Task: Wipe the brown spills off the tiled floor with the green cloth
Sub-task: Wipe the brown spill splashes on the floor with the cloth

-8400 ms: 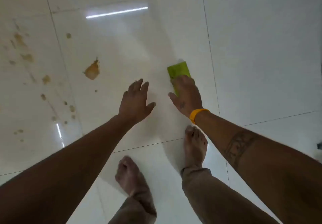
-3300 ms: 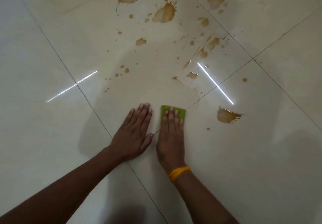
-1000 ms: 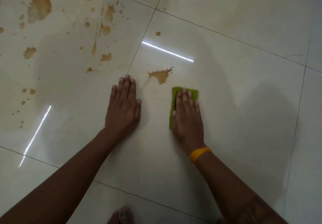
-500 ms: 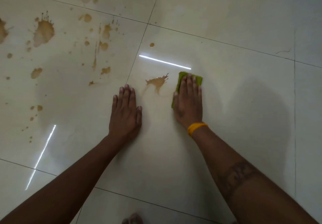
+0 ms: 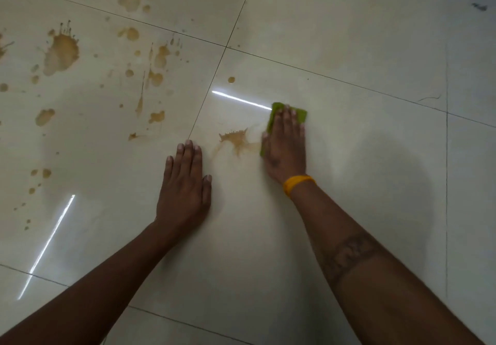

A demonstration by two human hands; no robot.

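Note:
My right hand (image 5: 285, 146) presses flat on the green cloth (image 5: 300, 113), which shows past the fingertips and along the thumb side. Just left of it lies a brown spill (image 5: 236, 139) with a faint smeared streak running toward the cloth. My left hand (image 5: 185, 183) rests flat on the tile, fingers straight, below and left of that spill. Several more brown splashes (image 5: 61, 52) and drops cover the tile to the upper left. A single small drop (image 5: 231, 79) sits above the nearest spill.
The glossy cream tiles (image 5: 349, 183) have dark grout lines (image 5: 295, 66) crossing the view. Bright light reflections streak the floor (image 5: 241, 99). A small dark mark (image 5: 480, 7) lies at the far upper right.
My right hand has slid the cloth a little forward and to the right of the nearest spill, leaving a smeared streak. My left hand has stayed planted on the tile.

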